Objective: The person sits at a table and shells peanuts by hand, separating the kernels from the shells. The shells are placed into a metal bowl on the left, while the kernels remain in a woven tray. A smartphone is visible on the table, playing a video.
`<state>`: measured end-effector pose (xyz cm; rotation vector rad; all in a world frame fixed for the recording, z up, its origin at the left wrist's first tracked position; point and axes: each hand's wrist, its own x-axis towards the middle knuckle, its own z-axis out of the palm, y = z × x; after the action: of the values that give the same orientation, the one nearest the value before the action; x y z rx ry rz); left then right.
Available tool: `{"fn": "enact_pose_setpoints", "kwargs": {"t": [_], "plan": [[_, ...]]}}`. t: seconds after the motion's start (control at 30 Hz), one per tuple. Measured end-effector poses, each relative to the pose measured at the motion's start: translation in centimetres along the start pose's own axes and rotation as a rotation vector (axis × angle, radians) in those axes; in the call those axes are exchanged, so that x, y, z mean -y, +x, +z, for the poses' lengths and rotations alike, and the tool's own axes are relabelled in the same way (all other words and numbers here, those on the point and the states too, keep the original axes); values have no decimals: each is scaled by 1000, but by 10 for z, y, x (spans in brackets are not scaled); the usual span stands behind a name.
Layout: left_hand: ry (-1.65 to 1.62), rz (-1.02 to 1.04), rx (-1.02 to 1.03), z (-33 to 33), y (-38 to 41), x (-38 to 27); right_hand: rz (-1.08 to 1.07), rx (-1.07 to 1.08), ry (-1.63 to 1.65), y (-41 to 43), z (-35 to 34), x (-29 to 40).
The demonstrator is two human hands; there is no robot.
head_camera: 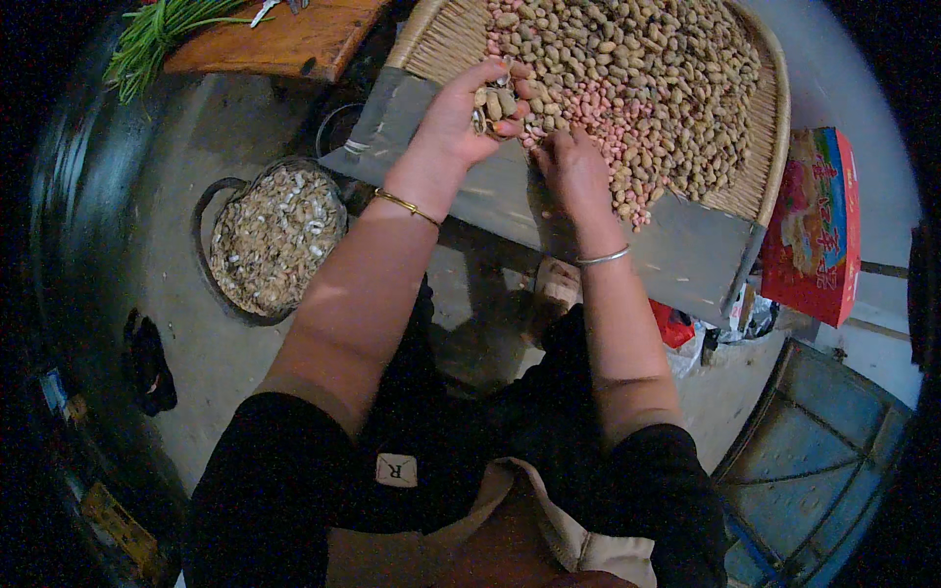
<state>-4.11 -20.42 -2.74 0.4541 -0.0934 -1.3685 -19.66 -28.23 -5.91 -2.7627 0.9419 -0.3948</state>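
Note:
My left hand (489, 110) is curled palm up around several unshelled peanuts (497, 104) and bits of shell, above the near left part of a woven tray (766, 154). My right hand (575, 165) reaches down at the edge of the pile, fingers bent at the shelled pink peanuts (597, 116); whether it grips any cannot be told. Unshelled peanuts (684, 88) cover much of the tray, with pink kernels between them and at the upper left. A grey sheet (485, 184) covers the tray's near edge.
A handled basket (202, 242) full of empty peanut shells (276, 239) stands on the floor at the left. Green stalks (158, 37) lie on a wooden board (272, 44) at the upper left. A red box (816, 228) stands right of the tray, above a blue-grey framed panel (816, 448).

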Motion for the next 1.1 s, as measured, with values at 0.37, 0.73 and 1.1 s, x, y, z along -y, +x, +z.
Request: {"fn": "enact_pose_setpoints", "kwargs": {"t": [0.37,0.73,1.1], "plan": [[18,-249,-235,2,11,41,135,64,736,8,-58,-12],[-201,-172,223,27,-17,21,18,98,-85,-32,-20,-92],[65,249,-530,-188,-247,-144,207,-40,196,-47,-54,-75]]}}
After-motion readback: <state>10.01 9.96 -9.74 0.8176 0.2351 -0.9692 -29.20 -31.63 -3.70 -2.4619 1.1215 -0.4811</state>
